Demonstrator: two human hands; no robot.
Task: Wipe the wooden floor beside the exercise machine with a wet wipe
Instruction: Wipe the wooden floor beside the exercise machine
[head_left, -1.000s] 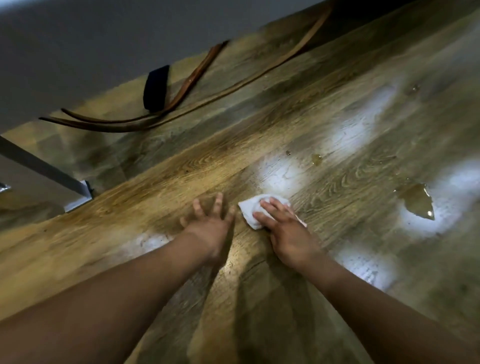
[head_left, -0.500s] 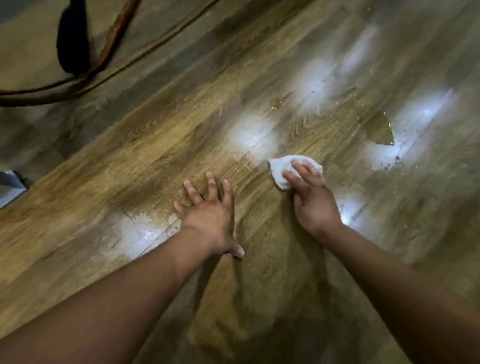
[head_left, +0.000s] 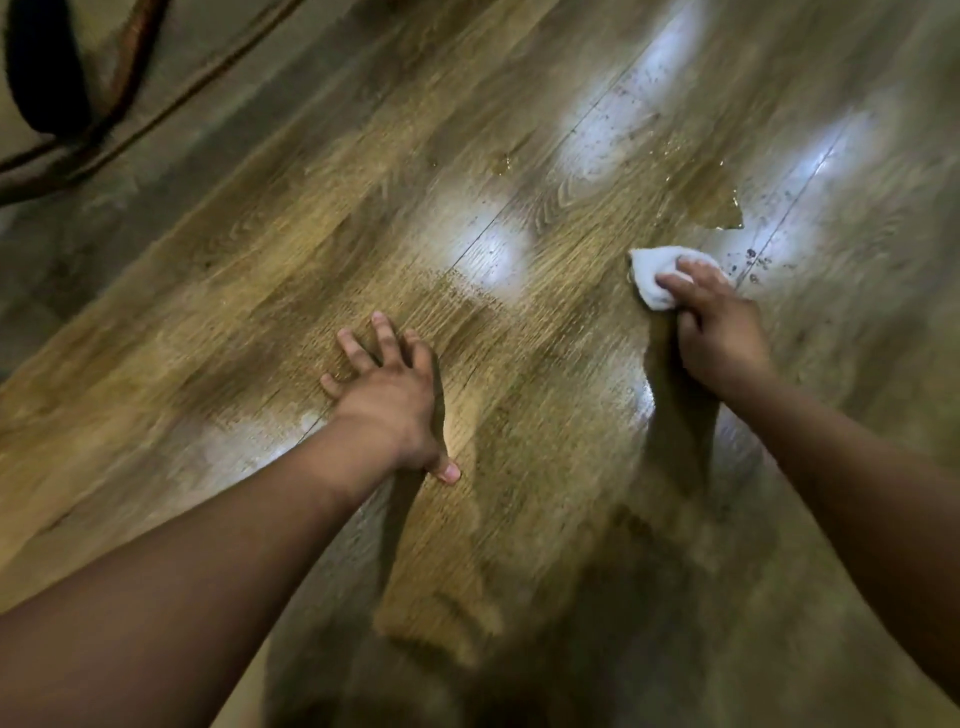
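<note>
Wooden floor (head_left: 311, 249), glossy planks. On it: white wet wipe (head_left: 652, 275); amber puddle (head_left: 722, 208) just beyond the wipe; small droplets (head_left: 501, 165); brown straps (head_left: 132, 67) and dark pad (head_left: 41, 67), far left.

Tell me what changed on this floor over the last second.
The right hand, holding the wet wipe against the floor, slid it rightward, away from the left hand and up to the near edge of the puddle. Nothing was picked up or released. The left hand stayed flat on the boards, fingers spread; the puddle looks unwiped so far.
</note>
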